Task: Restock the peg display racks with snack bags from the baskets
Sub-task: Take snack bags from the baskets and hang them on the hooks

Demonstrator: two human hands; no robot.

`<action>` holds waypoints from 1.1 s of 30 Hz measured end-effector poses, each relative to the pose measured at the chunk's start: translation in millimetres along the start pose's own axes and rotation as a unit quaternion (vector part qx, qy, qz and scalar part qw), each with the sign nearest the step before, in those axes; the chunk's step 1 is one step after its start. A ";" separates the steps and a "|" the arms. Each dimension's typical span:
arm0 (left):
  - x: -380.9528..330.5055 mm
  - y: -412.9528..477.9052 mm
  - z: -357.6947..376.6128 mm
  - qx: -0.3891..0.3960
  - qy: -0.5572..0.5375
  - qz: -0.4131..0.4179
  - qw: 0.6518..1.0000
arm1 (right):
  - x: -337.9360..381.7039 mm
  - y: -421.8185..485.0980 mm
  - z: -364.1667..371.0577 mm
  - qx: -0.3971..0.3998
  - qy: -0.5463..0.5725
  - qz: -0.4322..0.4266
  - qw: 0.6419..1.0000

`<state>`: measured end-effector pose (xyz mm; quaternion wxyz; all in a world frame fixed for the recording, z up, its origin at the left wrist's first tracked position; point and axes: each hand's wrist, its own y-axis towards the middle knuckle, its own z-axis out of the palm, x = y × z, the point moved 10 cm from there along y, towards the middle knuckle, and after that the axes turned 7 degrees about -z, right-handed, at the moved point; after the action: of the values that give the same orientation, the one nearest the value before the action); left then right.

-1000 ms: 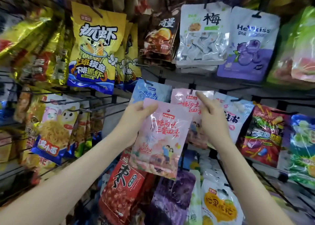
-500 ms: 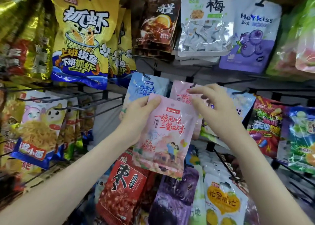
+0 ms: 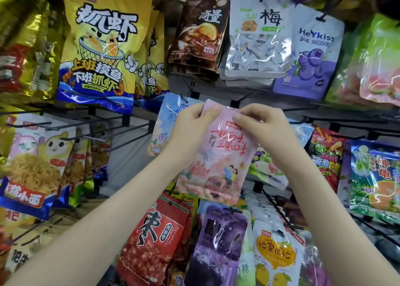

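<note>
Left hand (image 3: 190, 124) and right hand (image 3: 265, 126) both pinch the top edge of the pink snack bag (image 3: 218, 162), which hangs down from them before the rack's (image 3: 127, 164) middle row, beside a blue bag (image 3: 167, 121).

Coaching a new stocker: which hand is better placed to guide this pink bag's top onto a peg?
Right, probably. The right hand pinches the pink bag near its top middle; the left hand pinches its top left corner, better for steadying.
</note>
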<state>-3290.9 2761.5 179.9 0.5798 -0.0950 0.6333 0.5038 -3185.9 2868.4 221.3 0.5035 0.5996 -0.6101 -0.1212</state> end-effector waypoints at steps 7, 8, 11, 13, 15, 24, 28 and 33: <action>-6.6 39.3 14.3 -0.053 0.090 0.025 0.994 | -16.8 23.4 -18.9 -0.103 -0.021 0.032 0.994; -4.6 42.0 14.7 -0.064 0.110 0.025 0.992 | -19.3 24.1 -18.8 -0.109 -0.018 0.034 0.993; 0.6 48.0 15.4 -0.073 0.151 0.018 0.986 | -22.2 24.4 -19.7 -0.114 -0.020 0.037 0.993; 3.7 50.4 17.4 -0.073 0.167 0.020 0.983 | -23.6 23.7 -20.8 -0.110 -0.018 0.036 0.993; 5.9 50.7 20.8 -0.070 0.173 0.025 0.982 | -25.9 22.3 -22.2 -0.102 -0.014 0.037 0.994; 6.5 52.6 27.9 -0.085 0.229 0.037 0.969 | -39.0 27.2 -25.7 -0.107 -0.052 0.047 0.992; 10.8 49.7 29.5 -0.110 0.341 0.119 0.926 | -53.6 37.0 -20.9 -0.120 -0.150 0.047 0.980; 33.5 41.0 68.3 -0.023 0.549 0.284 0.786 | -57.7 39.7 -14.6 -0.190 -0.355 -0.028 0.915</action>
<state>-3286.6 2847.6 186.0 -0.0378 -0.1848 0.8311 0.5232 -3212.0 2934.4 230.8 0.3546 0.4273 -0.6969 -0.4540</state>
